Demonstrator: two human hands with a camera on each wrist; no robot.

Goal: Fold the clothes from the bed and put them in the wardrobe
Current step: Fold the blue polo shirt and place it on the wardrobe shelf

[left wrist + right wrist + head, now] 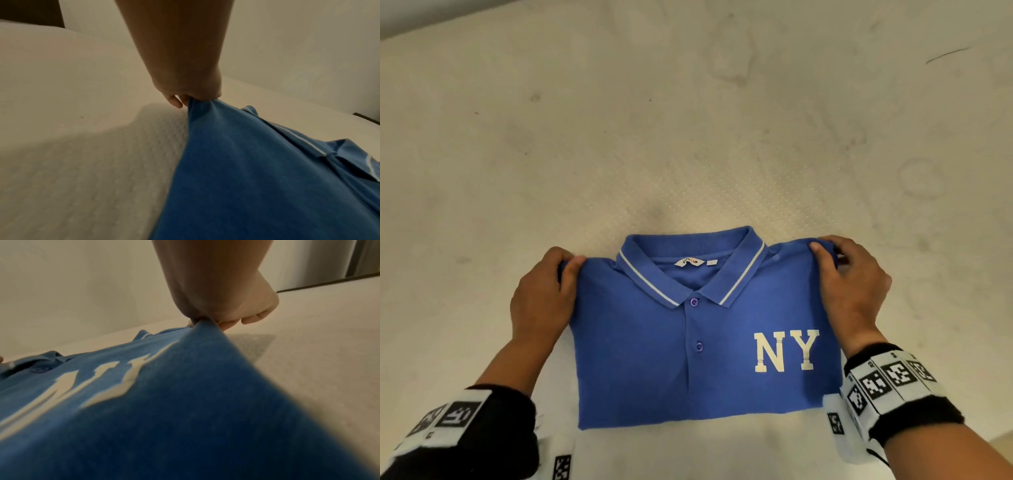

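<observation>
On the cream mattress (688, 120), plain walls (287, 48).

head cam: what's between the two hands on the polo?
The collar, flanked by shoulder fabric of the blue polo shirt; left hand and right hand pinch its shoulder corners. Head view shows it.

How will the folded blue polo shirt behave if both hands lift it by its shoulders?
The blue polo shirt is soft knit, so its folds would probably drop open. Left hand and right hand only pinch the corners; it looks light.

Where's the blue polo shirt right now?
In the head view, the blue polo shirt lies folded on the mattress, low centre, its shoulder corners pinched by the left hand and right hand.
</observation>
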